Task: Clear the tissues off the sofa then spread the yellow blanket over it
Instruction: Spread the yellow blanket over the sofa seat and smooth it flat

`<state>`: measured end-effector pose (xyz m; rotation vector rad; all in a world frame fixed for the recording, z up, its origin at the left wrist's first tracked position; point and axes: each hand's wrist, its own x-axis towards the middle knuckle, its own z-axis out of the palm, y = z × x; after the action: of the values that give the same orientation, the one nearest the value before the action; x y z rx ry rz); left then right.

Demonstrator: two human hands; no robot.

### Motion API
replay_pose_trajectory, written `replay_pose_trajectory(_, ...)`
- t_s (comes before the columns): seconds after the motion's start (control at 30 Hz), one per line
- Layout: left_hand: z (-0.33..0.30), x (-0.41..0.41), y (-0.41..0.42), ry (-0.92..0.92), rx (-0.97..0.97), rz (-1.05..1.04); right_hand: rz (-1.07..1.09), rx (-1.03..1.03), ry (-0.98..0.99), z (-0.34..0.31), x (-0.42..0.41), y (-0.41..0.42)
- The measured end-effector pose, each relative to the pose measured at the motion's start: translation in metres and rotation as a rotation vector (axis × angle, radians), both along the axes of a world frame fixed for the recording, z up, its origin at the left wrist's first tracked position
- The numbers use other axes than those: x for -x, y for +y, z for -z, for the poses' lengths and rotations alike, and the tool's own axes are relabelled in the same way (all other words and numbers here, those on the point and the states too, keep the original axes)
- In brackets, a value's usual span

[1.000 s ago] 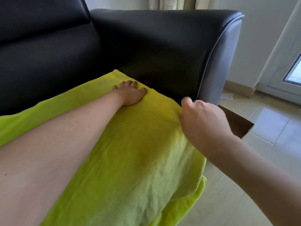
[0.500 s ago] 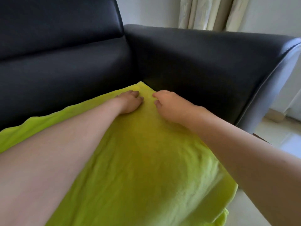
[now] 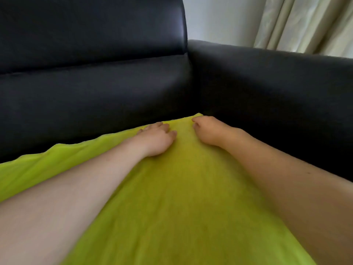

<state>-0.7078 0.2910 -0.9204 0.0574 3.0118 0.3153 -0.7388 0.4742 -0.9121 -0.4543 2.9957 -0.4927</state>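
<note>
— Hands?
— I see my left hand (image 3: 157, 139) flat, open on the yellow blanket (image 3: 177, 197) covering the sofa (image 3: 95, 88) seat. My right hand (image 3: 209, 131), curled, has moved to its far corner.

Yellow-green blanket (image 3: 181, 197), black sofa (image 3: 95, 88)
</note>
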Motion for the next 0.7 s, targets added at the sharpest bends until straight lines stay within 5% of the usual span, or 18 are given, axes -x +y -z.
replay_pose_trajectory(0.7, 0.004, 0.004, -0.04, -0.028, -0.008, -0.15, -0.093, -0.124, -0.028, 0.026, 0.057, -0.016)
